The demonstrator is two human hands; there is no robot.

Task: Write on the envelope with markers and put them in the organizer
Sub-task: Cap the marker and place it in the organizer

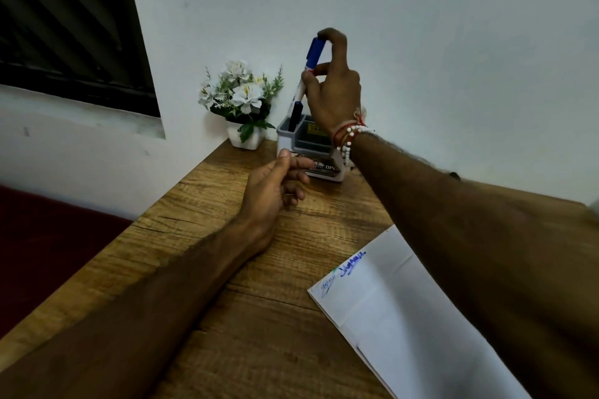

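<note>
My right hand [334,91] grips a white marker with a blue cap [313,57], holding it upright just above the grey and white organizer [319,147] at the back of the wooden table. Another dark-capped marker [295,115] stands in the organizer's left compartment. My left hand [275,186] rests against the organizer's front left side, thumb on its corner, fingers curled. A white envelope [398,311] lies near the front right, with blue handwriting near its upper left corner; my right forearm covers part of it.
A small white pot of white artificial flowers [241,100] stands left of the organizer in the table's back corner. The wooden table [207,236] ends at a left edge over a dark red surface [48,236]. A wall rises right behind the organizer.
</note>
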